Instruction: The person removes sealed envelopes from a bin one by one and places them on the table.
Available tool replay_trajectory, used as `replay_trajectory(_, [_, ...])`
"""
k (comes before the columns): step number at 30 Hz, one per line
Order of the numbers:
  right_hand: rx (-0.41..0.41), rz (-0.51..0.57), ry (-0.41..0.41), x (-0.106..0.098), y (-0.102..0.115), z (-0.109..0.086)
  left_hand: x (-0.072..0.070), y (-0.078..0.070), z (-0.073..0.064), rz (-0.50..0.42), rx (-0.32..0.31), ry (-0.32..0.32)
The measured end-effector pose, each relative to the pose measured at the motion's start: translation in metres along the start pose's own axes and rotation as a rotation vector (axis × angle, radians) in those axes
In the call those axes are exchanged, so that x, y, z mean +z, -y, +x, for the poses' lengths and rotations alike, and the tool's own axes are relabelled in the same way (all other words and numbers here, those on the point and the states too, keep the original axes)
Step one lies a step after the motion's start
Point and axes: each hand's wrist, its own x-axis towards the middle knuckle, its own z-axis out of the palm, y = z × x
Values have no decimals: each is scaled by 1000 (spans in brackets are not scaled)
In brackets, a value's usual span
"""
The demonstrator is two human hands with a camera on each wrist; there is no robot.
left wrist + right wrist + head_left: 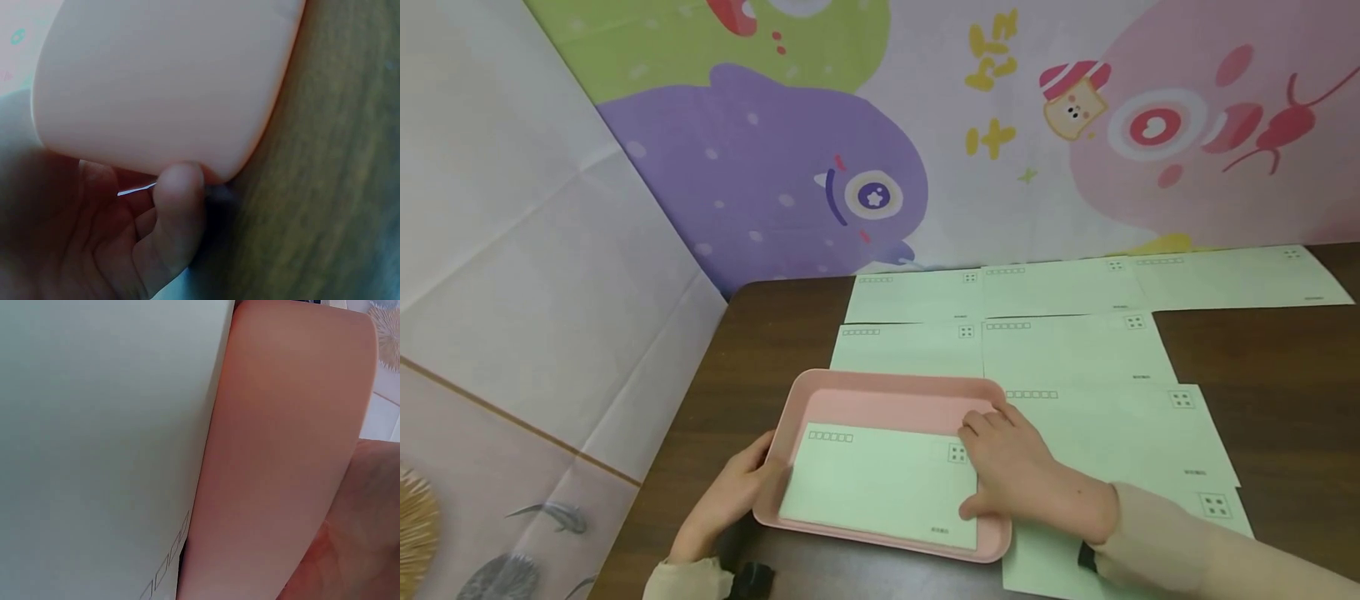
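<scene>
A shallow pink tray (865, 402) holds a pale green envelope (880, 487) with a row of small printed boxes. My left hand (730, 492) grips the tray's left side by the rim; the left wrist view shows fingers and thumb (178, 197) at the tray's edge. Reaching over the right rim, my right hand (1018, 467) holds the envelope's right end, fingers bent over the upper corner and thumb lower down. The right palm partly hides that rim. In the right wrist view, the tray's outer wall (281, 437) stands beside another envelope (106, 437).
Rows of similar envelopes (917, 298) lie on the brown table (760, 325), behind and to the right of the tray. The tray covers part of some. A cartoon-printed cloth (820, 158) hangs at the back, and a pale sheet (550, 242) borders the left.
</scene>
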Motion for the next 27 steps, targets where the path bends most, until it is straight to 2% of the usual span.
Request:
replay_trajectory(8, [7, 18, 1, 2, -1, 1, 0, -1, 0, 2, -6, -2])
replay_trajectory(18, [18, 102, -58, 3, -7, 2, 0, -1, -1, 12, -2, 2])
replay_trajectory(27, [42, 164, -46, 1, -9, 3, 0, 1, 0, 16, -2, 10])
